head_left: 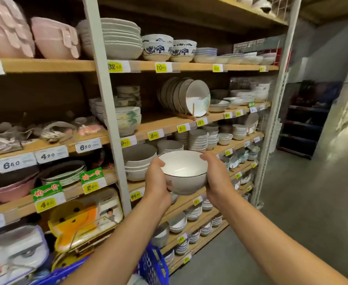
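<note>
A white bowl with a thin dark rim [184, 171] is held up in front of the shelves, tilted a little so its inside shows. My left hand [155, 179] grips its left side, thumb over the rim. My right hand [216, 177] grips its right side, fingers curled round the wall. Both forearms reach in from the bottom of the view.
Wooden shelves [165, 124] with yellow price tags hold stacks of bowls and plates. A stack of grey-white bowls [138, 163] stands just left of my hands. A blue plastic basket [150, 264] hangs below my left arm. An open grey floor aisle [292, 212] runs to the right.
</note>
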`<state>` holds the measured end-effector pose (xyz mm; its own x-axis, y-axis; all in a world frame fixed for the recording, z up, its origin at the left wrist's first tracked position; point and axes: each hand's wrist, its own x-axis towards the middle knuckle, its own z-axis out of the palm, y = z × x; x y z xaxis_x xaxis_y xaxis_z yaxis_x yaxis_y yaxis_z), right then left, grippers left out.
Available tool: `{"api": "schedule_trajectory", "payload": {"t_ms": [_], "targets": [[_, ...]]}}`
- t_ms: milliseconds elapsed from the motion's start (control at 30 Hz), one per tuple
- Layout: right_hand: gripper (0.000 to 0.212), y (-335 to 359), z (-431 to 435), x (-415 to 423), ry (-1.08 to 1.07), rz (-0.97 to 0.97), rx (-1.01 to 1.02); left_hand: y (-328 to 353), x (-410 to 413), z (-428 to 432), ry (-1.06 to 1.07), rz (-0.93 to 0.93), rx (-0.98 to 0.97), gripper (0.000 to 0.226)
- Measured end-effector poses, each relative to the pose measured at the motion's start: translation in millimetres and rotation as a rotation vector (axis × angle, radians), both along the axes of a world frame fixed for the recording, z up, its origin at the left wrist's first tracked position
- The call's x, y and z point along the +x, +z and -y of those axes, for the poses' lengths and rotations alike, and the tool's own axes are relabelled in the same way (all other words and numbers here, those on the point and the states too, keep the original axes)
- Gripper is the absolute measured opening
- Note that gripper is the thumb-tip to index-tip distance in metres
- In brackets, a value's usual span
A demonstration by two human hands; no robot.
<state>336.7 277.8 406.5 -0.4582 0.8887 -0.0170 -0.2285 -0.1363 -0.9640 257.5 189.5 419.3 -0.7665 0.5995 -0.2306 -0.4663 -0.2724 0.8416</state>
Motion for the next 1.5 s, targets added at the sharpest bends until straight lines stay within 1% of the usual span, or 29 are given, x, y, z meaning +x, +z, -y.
{"api": "schedule_trajectory", "payload": {"t_ms": [33, 133, 167, 300, 400, 433, 533, 567, 667, 733, 767, 833, 967, 1067, 1100, 1167, 1267, 1333, 1433, 1500], "targets": [[0.037, 2.6, -9.1, 8.2, 0.01, 0.005, 0.006, 2.5, 7.6, -8.8, 0.008, 0.002, 0.005, 0.014], [0.016, 11.6, -35.4, 26.4, 0.054, 0.027, 0.029, 10.9, 23.5, -34.3, 0.025, 0.029, 0.003, 0.011], [0.014, 14.7, -44.7, 29.6, 0.065, 0.032, 0.028, 13.7, 26.9, -42.6, 0.025, 0.034, 0.0, 0.01], [0.015, 21.5, -83.2, 28.8, 0.079, 0.022, 0.006, 21.0, 27.8, -75.5, 0.016, 0.011, -0.003, 0.009], [0.027, 23.7, -110.1, 17.2, 0.118, 0.007, -0.004, 24.2, 18.4, -98.4, 0.029, -0.001, 0.008, 0.012], [0.027, 25.2, -117.5, 11.7, 0.126, 0.006, -0.008, 24.4, 13.6, -105.6, 0.038, -0.003, 0.021, 0.013], [0.016, 31.0, -140.7, -10.9, 0.142, -0.013, -0.023, 27.9, -6.5, -126.4, 0.067, -0.02, 0.053, 0.014], [0.016, 32.8, -148.3, -19.7, 0.155, -0.02, -0.025, 29.7, -15.2, -133.2, 0.074, -0.027, 0.053, 0.014], [0.03, 38.0, -170.9, -48.3, 0.225, -0.034, -0.038, 36.1, -41.8, -153.7, 0.09, -0.014, 0.039, 0.011], [0.034, 43.4, -185.2, -67.7, 0.267, -0.041, -0.045, 39.4, -60.7, -166.8, 0.11, -0.003, 0.017, 0.013], [0.032, 46.8, -191.8, -77.5, 0.282, -0.056, -0.043, 41.2, -70.2, -173.3, 0.115, -0.005, 0.02, 0.018], [0.02, 52.4, -205.0, -97.2, 0.304, -0.079, -0.042, 44.3, -88.5, -185.7, 0.141, -0.024, 0.032, 0.025], [0.003, 60.9, -225.7, -136.8, 0.314, -0.073, -0.078, 53.2, -118.5, -206.2, 0.24, -0.079, 0.021, 0.025], [0.007, 62.6, -240.5, -163.6, 0.357, -0.111, -0.141, 56.3, -137.0, -219.7, 0.291, -0.081, 0.008, 0.023], [0.009, 62.9, -244.8, -171.3, 0.381, -0.105, -0.133, 56.1, -143.6, -224.3, 0.302, -0.082, 0.008, 0.021], [0.005, 61.8, -254.3, -188.2, 0.411, -0.073, -0.106, 54.5, -156.7, -233.2, 0.344, -0.076, 0.009, 0.015], [0.026, 56.7, -270.5, -214.4, 0.421, -0.082, -0.12, 49.7, -175.2, -245.8, 0.431, -0.053, -0.015, 0.013], [0.035, 52.9, -280.3, -232.8, 0.455, -0.078, -0.11, 45.5, -186.9, -253.2, 0.464, -0.052, -0.023, 0.012], [0.038, 48.3, -293.4, -259.4, 0.491, -0.047, -0.102, 43.3, -202.8, -262.0, 0.507, -0.047, -0.033, 0.018], [0.038, 48.2, -299.8, -276.0, 0.504, -0.033, -0.101, 43.8, -211.3, -267.5, 0.547, -0.059, -0.018, 0.018]]}}
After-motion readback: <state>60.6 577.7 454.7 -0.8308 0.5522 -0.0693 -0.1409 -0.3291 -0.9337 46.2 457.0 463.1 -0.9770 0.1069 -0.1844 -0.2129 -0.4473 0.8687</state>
